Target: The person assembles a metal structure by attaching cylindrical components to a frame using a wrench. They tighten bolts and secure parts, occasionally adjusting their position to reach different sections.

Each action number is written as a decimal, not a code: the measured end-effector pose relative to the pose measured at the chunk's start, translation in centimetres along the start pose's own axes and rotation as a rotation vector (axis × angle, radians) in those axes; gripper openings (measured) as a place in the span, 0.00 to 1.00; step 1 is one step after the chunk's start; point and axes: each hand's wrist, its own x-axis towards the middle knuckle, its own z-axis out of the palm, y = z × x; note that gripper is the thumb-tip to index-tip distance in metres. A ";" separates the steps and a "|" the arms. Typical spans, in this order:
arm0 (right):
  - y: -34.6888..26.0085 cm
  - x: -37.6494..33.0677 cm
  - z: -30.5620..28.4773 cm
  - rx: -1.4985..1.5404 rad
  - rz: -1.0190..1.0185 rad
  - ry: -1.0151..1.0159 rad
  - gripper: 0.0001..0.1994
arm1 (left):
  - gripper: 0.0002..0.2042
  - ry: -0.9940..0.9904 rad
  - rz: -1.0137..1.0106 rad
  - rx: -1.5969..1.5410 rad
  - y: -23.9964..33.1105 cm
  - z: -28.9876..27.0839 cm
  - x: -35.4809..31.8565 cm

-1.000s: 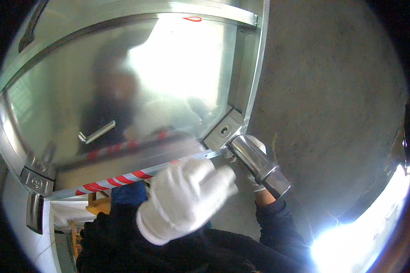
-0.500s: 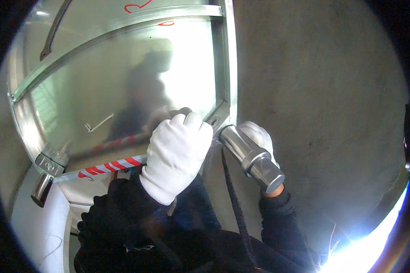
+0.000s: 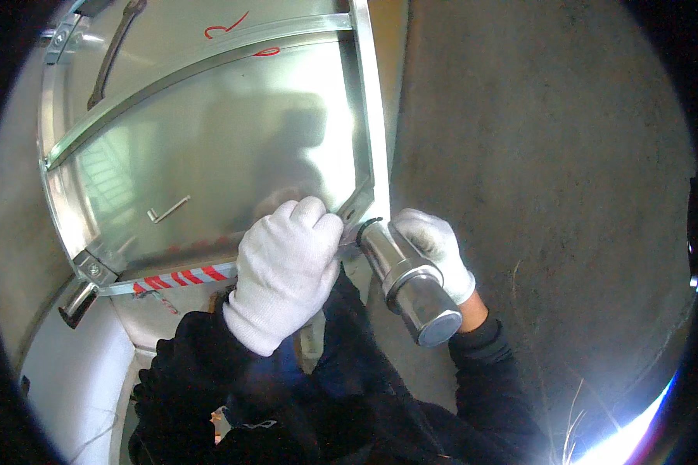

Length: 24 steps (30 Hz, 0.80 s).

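While the gloved left hand has its fingers curled at the near edge of the metal frame, just left of the corner bracket, the gloved right hand is against the right side of the shiny cylindrical leg. Left fingertips hidden, can't tell what they grip. Right fingers partly behind the leg, can't confirm a grip. Leg sits at the frame's near right corner, slanting toward the wearer. L-shaped hex key lies on the metal panel, wrench beyond the cross rail. Red-and-white striped tape on the near rail.
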 end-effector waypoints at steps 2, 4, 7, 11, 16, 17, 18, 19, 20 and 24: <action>0.7 -0.4 0.3 -0.014 0.056 0.066 0.11 | 0.13 0.023 0.015 -0.053 0.2 0.2 0.6; 0.1 -0.8 1.5 -0.008 0.231 0.142 0.13 | 0.17 0.024 0.016 -0.095 0.0 0.0 0.7; -0.5 -0.9 2.3 -0.019 0.215 0.229 0.14 | 0.18 0.021 0.002 -0.110 -0.1 0.1 0.6; -3.4 -1.5 2.8 0.109 0.402 0.299 0.14 | 0.16 0.034 -0.026 -0.115 0.0 0.4 0.7; -6.9 -1.6 1.4 0.428 0.575 0.289 0.25 | 0.17 0.039 -0.059 -0.128 0.5 -0.1 0.8; -7.1 -1.8 1.0 0.462 0.585 0.283 0.26 | 0.17 0.032 -0.050 -0.122 0.2 0.1 1.1; -6.9 -2.0 0.7 0.495 0.596 0.276 0.28 | 0.18 0.026 -0.042 -0.115 0.0 0.2 1.2; -7.1 -2.0 0.5 0.528 0.606 0.268 0.30 | 0.18 0.015 -0.047 -0.132 -0.2 0.3 1.3; -7.7 -1.9 0.5 0.506 0.599 0.254 0.34 | 0.18 0.001 -0.055 -0.147 -0.2 0.4 1.3; -7.5 -1.9 0.5 0.484 0.561 0.231 0.35 | 0.17 -0.046 -0.086 -0.257 -0.9 -0.5 1.1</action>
